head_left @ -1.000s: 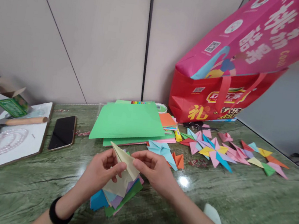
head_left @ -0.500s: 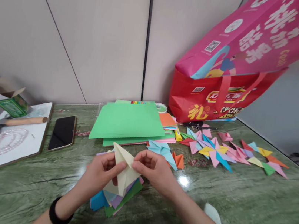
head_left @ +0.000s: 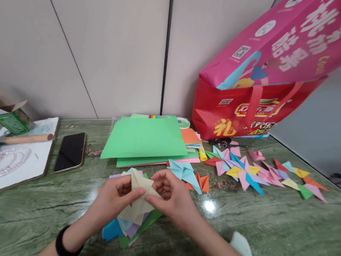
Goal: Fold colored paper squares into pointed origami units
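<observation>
Between my two hands is a cream sheet of origami paper (head_left: 141,185), partly folded, with a pointed corner standing up at its top left. My left hand (head_left: 117,197) pinches its left side, thumb on the front face. On the right side, my right hand (head_left: 175,195) grips it with thumb and fingers. Beneath the hands lies a loose pile of coloured paper squares (head_left: 142,228) in blue, purple, green and other colours, partly hidden. Light blue folded paper (head_left: 182,171) and an orange folded piece (head_left: 202,183) rest just beyond my right hand.
Green sheets (head_left: 146,139) are stacked at the back. Several folded paper stars (head_left: 244,171) lie at right, before a red bag (head_left: 214,109) and a pink bag (head_left: 252,50). A phone (head_left: 71,151), a hammer (head_left: 22,141) and an opened box (head_left: 12,117) are at left.
The cream paper's front layer has shifted and its lower point no longer sticks out as before. My right thumb has moved slightly down and left; my left hand stays nearly in place.
</observation>
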A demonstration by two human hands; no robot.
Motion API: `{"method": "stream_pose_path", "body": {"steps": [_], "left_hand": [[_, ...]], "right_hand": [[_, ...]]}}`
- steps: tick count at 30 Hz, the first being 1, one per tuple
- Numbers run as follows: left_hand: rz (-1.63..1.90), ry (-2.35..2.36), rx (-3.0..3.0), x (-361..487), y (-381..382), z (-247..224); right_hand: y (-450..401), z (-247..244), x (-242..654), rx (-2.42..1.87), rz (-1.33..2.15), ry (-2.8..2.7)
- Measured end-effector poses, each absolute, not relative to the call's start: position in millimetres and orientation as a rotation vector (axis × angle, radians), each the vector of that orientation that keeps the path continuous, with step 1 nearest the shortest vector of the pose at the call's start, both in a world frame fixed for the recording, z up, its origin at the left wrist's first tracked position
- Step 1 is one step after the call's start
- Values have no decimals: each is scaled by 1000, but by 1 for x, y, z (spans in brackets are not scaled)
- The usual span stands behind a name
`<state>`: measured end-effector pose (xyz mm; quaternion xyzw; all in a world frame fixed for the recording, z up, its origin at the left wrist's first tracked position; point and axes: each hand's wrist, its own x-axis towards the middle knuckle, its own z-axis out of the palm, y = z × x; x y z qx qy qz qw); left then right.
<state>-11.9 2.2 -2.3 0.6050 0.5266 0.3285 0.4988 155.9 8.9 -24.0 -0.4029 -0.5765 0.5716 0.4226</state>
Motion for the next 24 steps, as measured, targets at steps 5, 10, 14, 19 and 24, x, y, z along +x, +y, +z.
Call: {"method": "stream_pose_path", "body": {"steps": [5, 10, 14, 19, 24], "left_hand": [[766, 1266, 1437, -11, 2, -2], [630, 1121, 1486, -9, 1, -4], [573, 1141, 1555, -10, 1, -7], [544, 1226, 1667, -7, 0, -1], [556, 1228, 1775, -5, 0, 1]], "right_hand": [[9, -23, 156, -954, 1546, -1444], [12, -25, 157, -974, 1517, -1470], [12, -29, 157, -1053, 1406, -1517], [12, -26, 157, -1067, 1397, -1549], [14, -21, 158, -1002, 1561, -1439]]}}
